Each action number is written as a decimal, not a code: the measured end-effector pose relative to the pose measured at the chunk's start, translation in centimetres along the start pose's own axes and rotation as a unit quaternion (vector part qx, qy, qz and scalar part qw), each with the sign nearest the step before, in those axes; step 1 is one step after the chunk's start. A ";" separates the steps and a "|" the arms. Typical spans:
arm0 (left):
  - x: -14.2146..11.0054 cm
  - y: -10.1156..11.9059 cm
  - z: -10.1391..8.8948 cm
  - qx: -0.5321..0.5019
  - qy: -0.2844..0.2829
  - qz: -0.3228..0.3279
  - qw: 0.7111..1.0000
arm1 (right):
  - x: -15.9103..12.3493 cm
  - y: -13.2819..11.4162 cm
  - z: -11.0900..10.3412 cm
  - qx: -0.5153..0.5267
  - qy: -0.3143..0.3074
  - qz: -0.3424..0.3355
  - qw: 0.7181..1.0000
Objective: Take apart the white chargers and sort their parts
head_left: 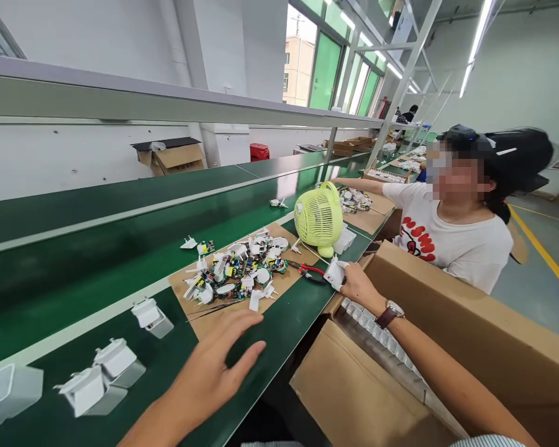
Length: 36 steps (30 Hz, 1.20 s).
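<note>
My right hand (359,284), with a watch on the wrist, grips a white plastic housing (335,274) above the table edge. Just beside it lie red-and-black pliers (313,272). My left hand (214,363) hovers over the green table with thumb and fingers spread, holding nothing. Beyond it, a pile of small circuit boards with white plug parts (242,267) covers a cardboard sheet (289,288). What look like dark tweezers (217,308) rest at the sheet's near side. To the left stand several white housings with plug pieces on top (116,366), one of them apart (153,318).
A lime-green fan (320,217) stands behind the pliers. At my right, an open cardboard box (428,298) holds rows of white housings (377,338). A co-worker (461,230) sits beyond it, one arm reaching over the table. A white bin (13,397) is at lower left.
</note>
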<state>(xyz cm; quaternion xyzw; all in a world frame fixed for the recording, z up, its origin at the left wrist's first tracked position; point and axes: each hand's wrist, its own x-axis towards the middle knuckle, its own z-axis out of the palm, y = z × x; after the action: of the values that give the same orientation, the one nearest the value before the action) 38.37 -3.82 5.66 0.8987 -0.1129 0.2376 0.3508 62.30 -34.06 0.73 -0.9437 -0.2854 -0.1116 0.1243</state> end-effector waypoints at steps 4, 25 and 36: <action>1.9 0.1 4.1 -0.155 -0.086 -0.168 0.970 | -2.0 -1.6 -0.8 0.051 0.047 -0.122 0.990; 1.2 1.4 6.1 -0.216 0.053 0.062 0.973 | -7.1 -7.8 -2.1 0.332 0.093 -0.301 0.889; 1.4 1.5 5.3 -0.184 0.055 0.070 0.979 | -6.7 -8.6 -1.1 0.394 0.079 -0.266 0.876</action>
<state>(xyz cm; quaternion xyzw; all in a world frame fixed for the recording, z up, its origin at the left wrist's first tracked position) 40.85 -8.63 3.85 0.7941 -0.1982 0.2857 0.4985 51.86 -30.90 1.30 -0.6933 -0.5349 -0.0932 0.4739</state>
